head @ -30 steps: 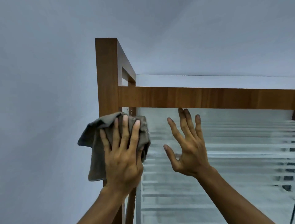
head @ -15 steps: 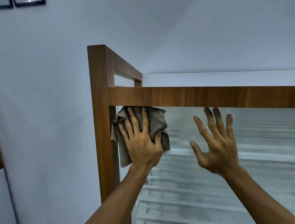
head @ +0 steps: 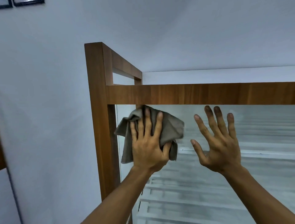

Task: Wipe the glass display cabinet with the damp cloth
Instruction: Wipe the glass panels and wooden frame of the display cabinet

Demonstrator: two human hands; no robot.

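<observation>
Pressing with four straight fingers and with the thumb hooked into a lower fold, the person's left hand (head: 148,143) holds a crumpled grey cloth (head: 173,127) against the front glass pane (head: 263,127) of the tall display cabinet with a brown wooden frame (head: 124,94). From where I stand, the cloth sits high in the pane's left corner. Its upper edge touches the underside of the horizontal top rail (head: 207,93), its left edge lies just beside the upright left post (head: 98,143), and a loose corner hangs down below the thumb. Just to the right of it is the right hand (head: 221,147), held up with nothing in it, its fingers spread wide and straight, palm facing the glass and fingertips near the rail. Whether that palm actually touches the pane I cannot tell. The tips of its fingers look darkened. Pale horizontal bands (head: 207,206) show through or in the glass, too blurred to tell which. A plain white wall (head: 47,96) stands to the left of the cabinet and runs on behind it, and the lower edges of two dark picture frames (head: 28,1) show on it at the far upper left.
</observation>
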